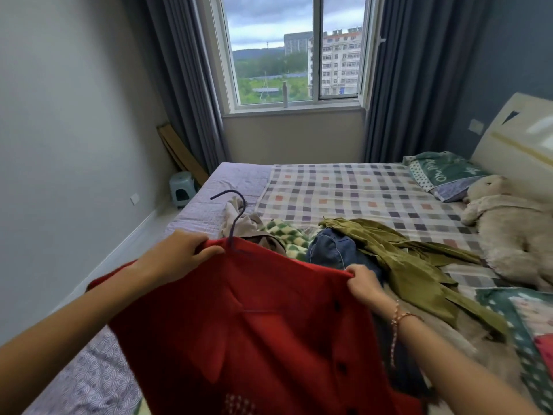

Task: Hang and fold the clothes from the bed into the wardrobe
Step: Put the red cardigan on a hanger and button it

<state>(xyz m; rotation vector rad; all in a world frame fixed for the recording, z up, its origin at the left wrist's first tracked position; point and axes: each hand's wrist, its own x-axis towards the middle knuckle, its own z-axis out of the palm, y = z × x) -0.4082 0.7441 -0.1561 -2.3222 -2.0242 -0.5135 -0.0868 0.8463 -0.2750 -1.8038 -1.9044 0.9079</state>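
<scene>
A red buttoned garment (254,330) is held up over the bed (344,190), with a dark purple hanger (236,220) inside it and its hook sticking up at the collar. My left hand (179,253) grips the garment's left shoulder next to the hook. My right hand (363,280) pinches the right shoulder edge. Behind the garment, a pile lies on the bed: an olive green garment (413,262), a blue denim piece (332,247), a green-and-white checked piece (287,232) and a beige piece (239,214). The wardrobe is out of view.
A plush toy (514,232) and a green pillow (443,172) lie near the headboard at right. A small green stool (181,188) stands on the floor by the left wall. The window and grey curtains are beyond the bed.
</scene>
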